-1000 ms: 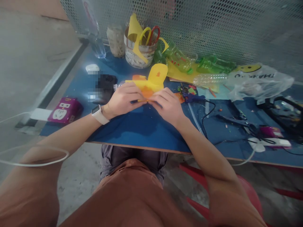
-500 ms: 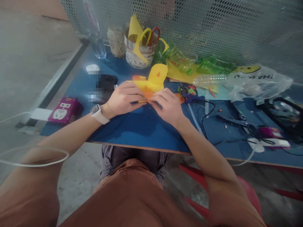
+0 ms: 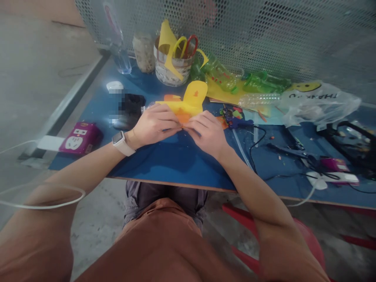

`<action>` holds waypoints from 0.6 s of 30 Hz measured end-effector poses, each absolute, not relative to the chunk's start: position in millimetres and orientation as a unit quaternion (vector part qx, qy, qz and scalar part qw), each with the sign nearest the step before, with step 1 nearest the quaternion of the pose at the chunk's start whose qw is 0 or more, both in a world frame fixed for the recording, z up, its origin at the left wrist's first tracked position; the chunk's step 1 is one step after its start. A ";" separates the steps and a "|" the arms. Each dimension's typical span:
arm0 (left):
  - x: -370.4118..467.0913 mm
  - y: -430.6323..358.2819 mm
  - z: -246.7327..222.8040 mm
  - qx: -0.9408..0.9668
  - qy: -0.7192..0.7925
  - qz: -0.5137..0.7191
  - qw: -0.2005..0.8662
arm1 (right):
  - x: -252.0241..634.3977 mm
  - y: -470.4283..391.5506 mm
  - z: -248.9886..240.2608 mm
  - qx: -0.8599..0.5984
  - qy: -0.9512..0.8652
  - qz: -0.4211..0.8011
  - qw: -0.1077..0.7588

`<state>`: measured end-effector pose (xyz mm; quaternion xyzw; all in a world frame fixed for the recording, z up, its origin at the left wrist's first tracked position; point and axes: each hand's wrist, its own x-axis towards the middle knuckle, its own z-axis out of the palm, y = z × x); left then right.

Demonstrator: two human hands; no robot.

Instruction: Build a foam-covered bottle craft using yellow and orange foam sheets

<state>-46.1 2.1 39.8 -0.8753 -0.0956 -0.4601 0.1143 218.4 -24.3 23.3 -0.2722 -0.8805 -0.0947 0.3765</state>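
A yellow and orange paper piece (image 3: 195, 94) with a rounded upright flap is held over the blue table. My left hand (image 3: 157, 124), with a white watch on its wrist, pinches the lower edge of the paper from the left. From the right, my right hand (image 3: 207, 131) pinches the same edge, its fingertips nearly meeting those of the left. The fingers partly hide the lower part of the paper.
Behind the paper stands a pot (image 3: 173, 70) with scissors. Green plastic bottles (image 3: 223, 74) and a plastic bag (image 3: 323, 103) lie at the back right. A purple socket block (image 3: 80, 138) is at the left, a glue gun (image 3: 239, 122) with its cable at the right.
Both hands stay almost in place on the paper. The upright flap has dipped very slightly, and the fingertips have shifted a little along the lower edge.
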 end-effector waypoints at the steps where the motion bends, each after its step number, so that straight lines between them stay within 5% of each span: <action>1: -46.3 2.5 38.7 -0.876 -0.090 -0.461 0.113 | 218.5 -24.0 22.8 -0.270 -0.880 -0.099 0.377; 18: -48.6 1.8 24.7 -0.871 -0.171 -0.461 -0.005 | 222.3 -22.0 24.0 -0.287 -0.878 -0.066 0.378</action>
